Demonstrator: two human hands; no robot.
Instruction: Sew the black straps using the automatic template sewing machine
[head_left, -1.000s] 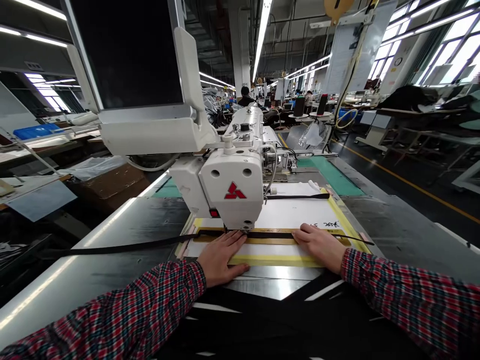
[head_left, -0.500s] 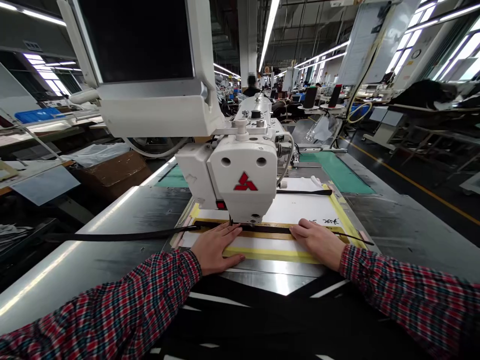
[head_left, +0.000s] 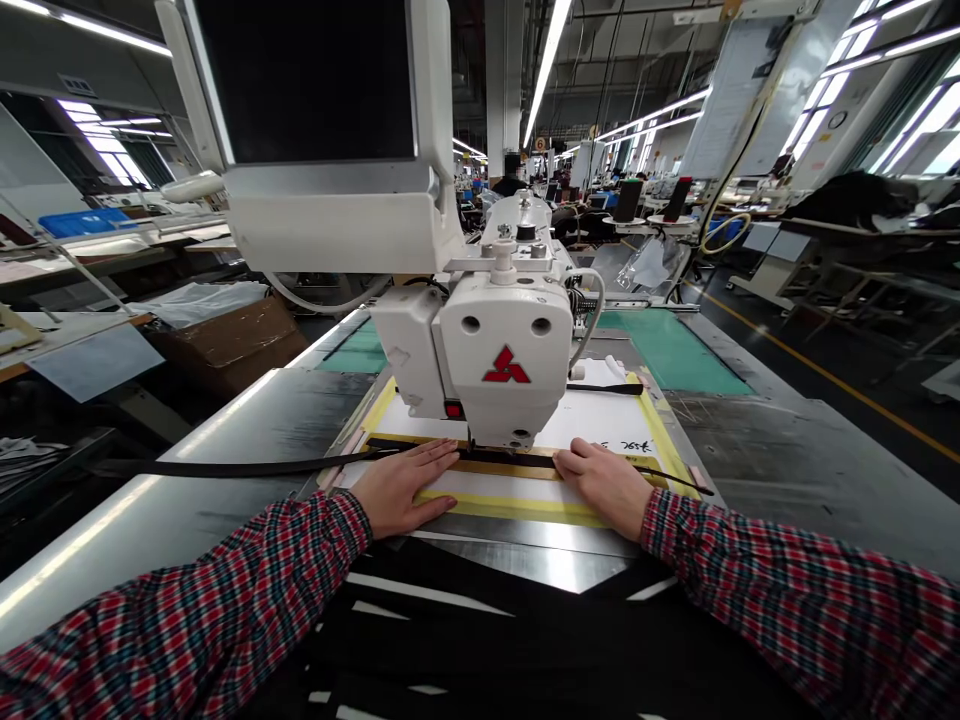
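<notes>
A long black strap (head_left: 247, 467) runs from the table's left side across a white template with yellow tape edges (head_left: 592, 420) and passes under the needle of a white sewing machine head (head_left: 506, 365) with a red logo. My left hand (head_left: 401, 488) lies flat on the template, its fingertips on the strap left of the needle. My right hand (head_left: 604, 487) lies flat on the strap and template to the right of the needle. The needle's tip is hidden by the strap and the machine foot.
A monitor (head_left: 307, 90) hangs above the machine. Black striped cloth (head_left: 465, 640) lies in front of me. Steel table surfaces and green mats (head_left: 675, 350) flank the template. Other workstations and a distant person (head_left: 510, 187) stand beyond.
The template and strap have slid left under the machine head, with both hands moving along on them. The whole view has also shifted slightly.
</notes>
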